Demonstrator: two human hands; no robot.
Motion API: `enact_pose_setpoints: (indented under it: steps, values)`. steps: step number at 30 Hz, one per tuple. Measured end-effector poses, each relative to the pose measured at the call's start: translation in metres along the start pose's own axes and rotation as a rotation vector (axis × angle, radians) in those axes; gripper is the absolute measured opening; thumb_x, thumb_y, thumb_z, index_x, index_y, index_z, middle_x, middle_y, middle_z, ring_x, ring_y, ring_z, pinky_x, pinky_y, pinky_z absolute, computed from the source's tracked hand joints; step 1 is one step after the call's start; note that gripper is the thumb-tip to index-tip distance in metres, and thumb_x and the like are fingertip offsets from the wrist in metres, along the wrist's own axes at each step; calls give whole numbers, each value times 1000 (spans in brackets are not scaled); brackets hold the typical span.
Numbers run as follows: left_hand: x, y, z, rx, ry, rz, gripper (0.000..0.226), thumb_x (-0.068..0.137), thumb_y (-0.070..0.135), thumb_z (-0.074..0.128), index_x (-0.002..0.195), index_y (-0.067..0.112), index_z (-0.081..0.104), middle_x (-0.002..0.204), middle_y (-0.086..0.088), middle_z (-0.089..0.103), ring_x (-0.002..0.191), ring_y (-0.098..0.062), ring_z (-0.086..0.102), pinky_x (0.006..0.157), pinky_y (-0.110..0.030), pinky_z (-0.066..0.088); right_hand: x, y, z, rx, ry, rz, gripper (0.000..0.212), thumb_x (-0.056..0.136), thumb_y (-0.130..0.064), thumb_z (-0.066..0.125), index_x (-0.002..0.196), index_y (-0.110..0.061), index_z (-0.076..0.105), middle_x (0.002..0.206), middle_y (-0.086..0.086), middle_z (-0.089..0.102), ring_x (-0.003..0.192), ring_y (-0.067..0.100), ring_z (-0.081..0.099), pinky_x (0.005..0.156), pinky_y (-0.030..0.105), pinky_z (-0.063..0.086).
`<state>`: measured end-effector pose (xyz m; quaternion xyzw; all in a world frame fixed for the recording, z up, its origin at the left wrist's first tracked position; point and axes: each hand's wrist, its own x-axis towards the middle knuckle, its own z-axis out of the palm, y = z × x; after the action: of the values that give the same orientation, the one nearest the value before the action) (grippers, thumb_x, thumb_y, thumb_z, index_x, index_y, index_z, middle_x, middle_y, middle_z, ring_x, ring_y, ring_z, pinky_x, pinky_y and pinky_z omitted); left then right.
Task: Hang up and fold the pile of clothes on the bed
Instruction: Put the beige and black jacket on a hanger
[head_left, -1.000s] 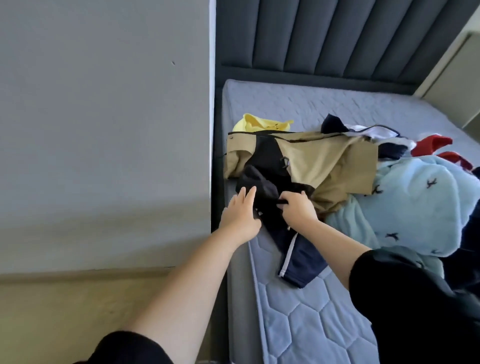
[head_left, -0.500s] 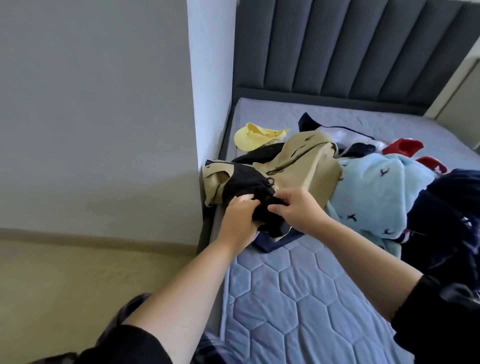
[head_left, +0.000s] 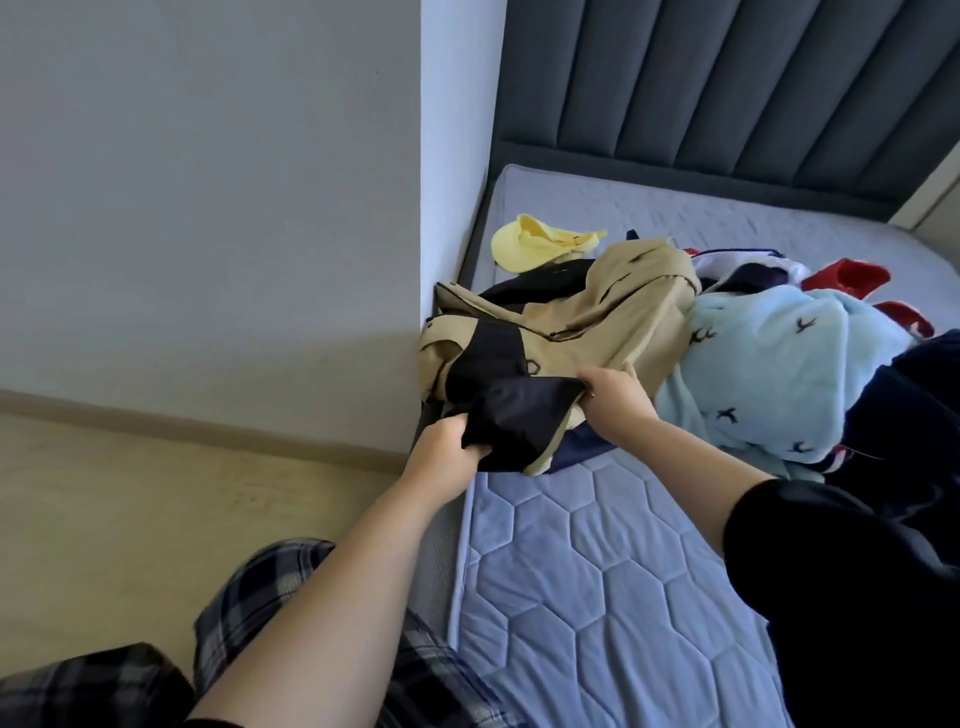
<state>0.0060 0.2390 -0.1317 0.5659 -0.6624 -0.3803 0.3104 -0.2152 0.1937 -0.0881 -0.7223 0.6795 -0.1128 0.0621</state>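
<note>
A tan and black jacket lies at the left edge of the bed, on top of the clothes pile. My left hand grips its black lower part at the bed's edge. My right hand pinches the black and tan fabric a little to the right, so the cloth stretches between both hands. A navy garment pokes out from under the jacket.
A light blue fleece with bird prints, a yellow piece, red items and dark clothing fill the bed's right and back. A white wall corner stands left of the bed. The padded headboard is behind.
Both hands have closed on the jacket's black part and pulled it up and apart, toward the bed's edge. The navy garment now lies mostly under the jacket.
</note>
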Motion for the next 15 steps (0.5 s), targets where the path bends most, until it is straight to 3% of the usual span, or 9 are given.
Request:
enact_pose_setpoints:
  steps: [2, 4, 6, 8, 9, 13, 15]
  values:
    - [5, 4, -1, -106, 6, -79, 28, 82, -5, 45, 83, 19, 60, 74, 5, 59, 70, -9, 53, 57, -18, 36, 2, -2, 8, 101, 25, 112, 17, 86, -4, 42, 82, -18, 51, 84, 6, 59, 80, 27, 49, 74, 31, 37]
    - [12, 10, -7, -365, 80, -231, 42, 79, -12, 33, 84, 13, 66, 73, -1, 62, 68, -12, 55, 56, -16, 41, 0, -3, 13, 150, 29, 144, 17, 84, -3, 45, 73, -14, 52, 78, 9, 60, 71, 26, 47, 60, 31, 32]
    - [19, 13, -12, -657, 21, -404, 45, 84, -10, 28, 94, 11, 66, 84, -6, 68, 75, -16, 62, 66, -18, 48, -7, -3, 14, 184, -54, 122, 26, 82, -5, 49, 58, -15, 47, 62, 4, 53, 62, 24, 45, 50, 30, 31]
    - [24, 12, -15, -703, -84, -561, 33, 95, 3, 32, 104, 16, 60, 93, -4, 68, 91, -20, 63, 86, -29, 47, -19, -3, 17, 128, -235, 38, 31, 78, -4, 50, 52, -17, 38, 55, -1, 40, 59, 21, 39, 50, 29, 28]
    - [26, 9, -15, -673, -71, -620, 25, 99, 11, 35, 110, 17, 57, 96, -3, 67, 95, -20, 61, 88, -33, 45, -26, -4, 20, 76, -345, -19, 29, 76, -4, 50, 54, -15, 36, 56, -1, 36, 60, 20, 37, 52, 30, 27]
    - [41, -8, -8, -474, 95, -622, 31, 96, 16, 47, 127, 11, 53, 112, -5, 54, 98, -20, 49, 83, -31, 40, -39, -10, 20, -99, -751, -204, 9, 85, -9, 50, 84, -12, 59, 80, 4, 57, 75, 22, 50, 69, 31, 42]
    - [47, -15, -3, -455, 105, -608, 34, 94, 17, 51, 128, 14, 52, 107, -1, 50, 95, -18, 48, 81, -31, 39, -33, -16, 19, -71, -755, -167, 27, 83, 0, 48, 99, -15, 64, 97, 2, 63, 89, 22, 58, 79, 33, 48]
